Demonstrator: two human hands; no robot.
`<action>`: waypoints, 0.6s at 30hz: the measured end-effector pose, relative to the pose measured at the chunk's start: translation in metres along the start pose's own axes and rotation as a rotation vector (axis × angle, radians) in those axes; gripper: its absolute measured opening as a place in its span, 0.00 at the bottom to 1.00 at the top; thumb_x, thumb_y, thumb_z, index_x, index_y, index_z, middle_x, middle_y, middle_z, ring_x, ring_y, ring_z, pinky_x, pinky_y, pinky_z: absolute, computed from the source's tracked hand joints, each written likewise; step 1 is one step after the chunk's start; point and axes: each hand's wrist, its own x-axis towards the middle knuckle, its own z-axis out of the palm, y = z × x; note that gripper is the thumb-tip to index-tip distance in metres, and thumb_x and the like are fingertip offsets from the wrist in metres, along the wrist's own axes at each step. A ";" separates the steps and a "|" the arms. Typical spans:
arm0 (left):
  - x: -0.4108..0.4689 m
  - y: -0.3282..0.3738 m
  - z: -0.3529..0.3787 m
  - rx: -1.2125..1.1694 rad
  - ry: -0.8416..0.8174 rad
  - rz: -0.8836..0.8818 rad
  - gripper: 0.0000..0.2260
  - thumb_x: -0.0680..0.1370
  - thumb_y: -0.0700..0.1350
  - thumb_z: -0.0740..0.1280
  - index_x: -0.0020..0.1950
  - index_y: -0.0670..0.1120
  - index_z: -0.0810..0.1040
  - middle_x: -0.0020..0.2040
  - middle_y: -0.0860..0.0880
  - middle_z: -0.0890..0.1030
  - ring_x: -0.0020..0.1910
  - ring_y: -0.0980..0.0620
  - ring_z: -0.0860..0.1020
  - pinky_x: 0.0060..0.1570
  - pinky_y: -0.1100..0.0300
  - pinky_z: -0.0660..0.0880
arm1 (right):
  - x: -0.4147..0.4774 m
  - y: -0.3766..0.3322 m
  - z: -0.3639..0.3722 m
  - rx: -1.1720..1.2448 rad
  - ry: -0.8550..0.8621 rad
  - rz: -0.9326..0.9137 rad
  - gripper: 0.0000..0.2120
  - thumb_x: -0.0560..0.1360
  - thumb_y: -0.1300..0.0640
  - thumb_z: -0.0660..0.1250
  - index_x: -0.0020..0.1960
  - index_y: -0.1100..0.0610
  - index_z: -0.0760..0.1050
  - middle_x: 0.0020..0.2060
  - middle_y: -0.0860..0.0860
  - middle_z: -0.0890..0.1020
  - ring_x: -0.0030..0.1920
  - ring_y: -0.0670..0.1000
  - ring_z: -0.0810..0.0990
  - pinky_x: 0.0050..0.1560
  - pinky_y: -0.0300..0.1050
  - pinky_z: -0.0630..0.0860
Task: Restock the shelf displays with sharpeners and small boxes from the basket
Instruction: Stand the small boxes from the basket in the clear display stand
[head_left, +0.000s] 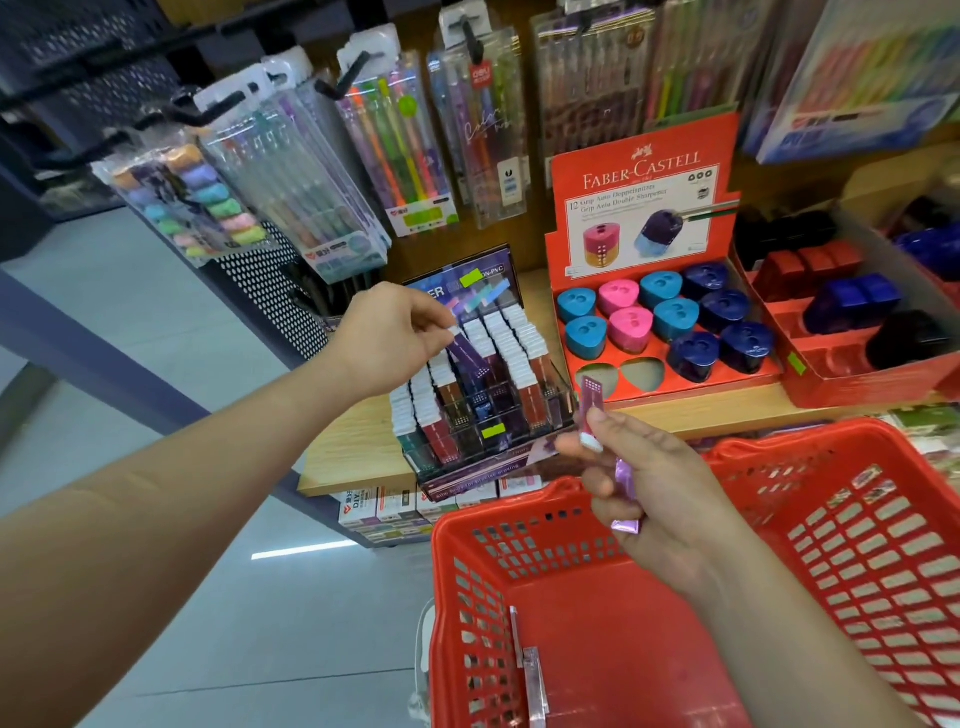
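The left hand (395, 338) is pinching a purple box (470, 356) by its white-capped end between thumb and fingertips, and is holding it tilted, lower end first, over the middle rows of the clear rack (431, 457). That end seems to be touching or entering the rows, though how far in it is cannot be told. The end grip is probably leaving the long sides free to slide between the packed neighbours. The rack is standing at the front left corner of the shelf (353, 457), leaning back so its stepped rows are facing the shopper, and a few front cells are looking empty, likely the ones being filled. The right hand (660, 499) is hovering above the far rim of the basket (519, 514), fingers curled round a pink box (592, 410) that is sticking up near the rack's right side, with a lilac box (626, 493) lying across the palm. It seems to be acting as a ready supply, so the left hand is getting short reaches. More small boxes (532, 670) are lying at the basket's near-left bottom. Further right along the shelf, the red tray (644, 208) is showing sharpeners (675, 317) in most pockets, while two front-left pockets (618, 376) are sitting empty, so that display is probably waiting its turn.
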 end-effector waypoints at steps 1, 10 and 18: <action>-0.001 -0.001 0.002 -0.010 0.000 0.000 0.05 0.76 0.43 0.70 0.50 0.45 0.83 0.46 0.50 0.83 0.42 0.57 0.78 0.47 0.67 0.71 | 0.001 0.001 0.000 -0.007 -0.004 -0.003 0.06 0.77 0.57 0.66 0.43 0.58 0.73 0.33 0.55 0.84 0.21 0.44 0.66 0.17 0.33 0.56; -0.003 0.005 0.004 -0.167 -0.065 0.000 0.03 0.76 0.43 0.71 0.46 0.46 0.83 0.40 0.52 0.82 0.37 0.60 0.77 0.39 0.72 0.73 | 0.005 0.004 -0.006 -0.005 -0.006 0.001 0.06 0.76 0.57 0.67 0.42 0.55 0.72 0.27 0.52 0.72 0.22 0.44 0.62 0.18 0.33 0.56; -0.006 0.009 0.012 -0.028 -0.054 0.086 0.02 0.76 0.43 0.71 0.46 0.47 0.83 0.38 0.54 0.81 0.36 0.62 0.76 0.41 0.72 0.73 | 0.009 0.009 -0.009 -0.041 -0.008 -0.006 0.02 0.76 0.64 0.66 0.45 0.59 0.75 0.29 0.51 0.71 0.23 0.44 0.64 0.17 0.33 0.55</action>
